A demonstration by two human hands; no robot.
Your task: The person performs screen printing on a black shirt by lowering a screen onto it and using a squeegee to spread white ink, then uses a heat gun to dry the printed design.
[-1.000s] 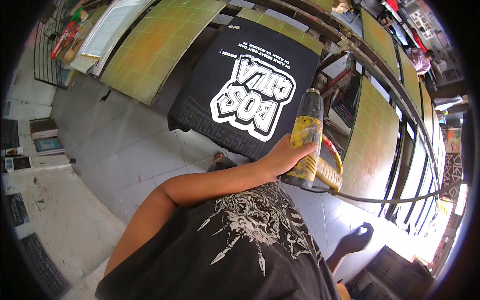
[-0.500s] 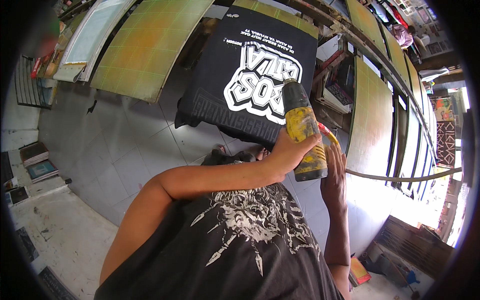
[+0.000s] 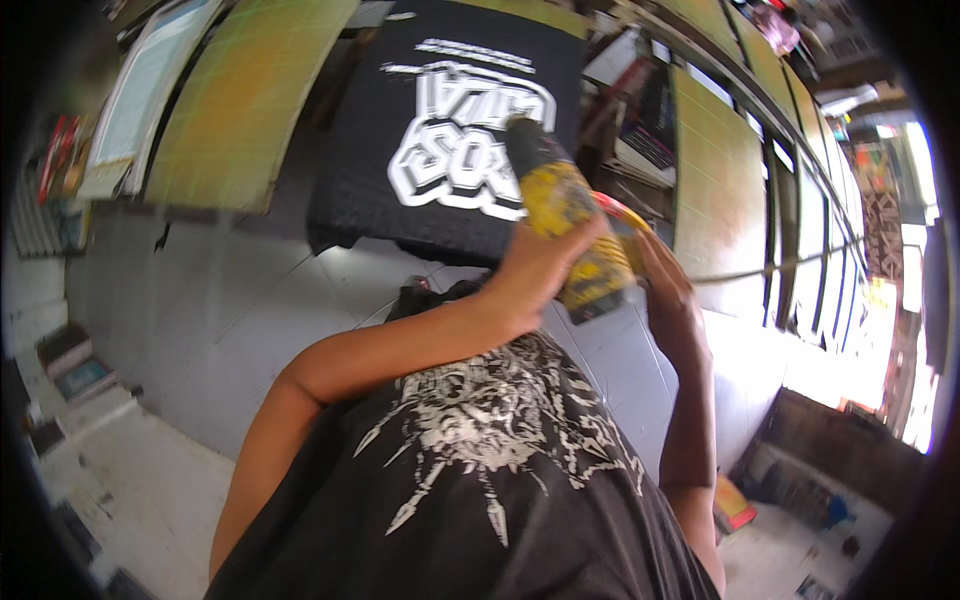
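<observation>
My left hand (image 3: 535,270) is closed round the body of a worn black-and-yellow heat gun (image 3: 560,200), its nozzle angled forward over a black T-shirt (image 3: 360,170) with large white printed lettering. My right hand (image 3: 665,280) is on the yellow handle at the gun's right side, fingers bent around it, slightly blurred. A cord runs from the gun toward the right. The shirt lies spread on a board ahead of me, its lower edge hanging over the near end.
Yellow gridded boards (image 3: 235,110) flank the shirt along a dark metal frame, continuing rightward (image 3: 715,170). Grey tiled floor (image 3: 220,290) lies below. Stacked books (image 3: 80,370) sit on a white ledge at left. Beyond the boards at upper right is a partly seen person (image 3: 775,30).
The heat gun and my left hand have moved up and leftward, nozzle tilting toward the print. My right hand rose from low right onto the handle. The view has shifted, with blur.
</observation>
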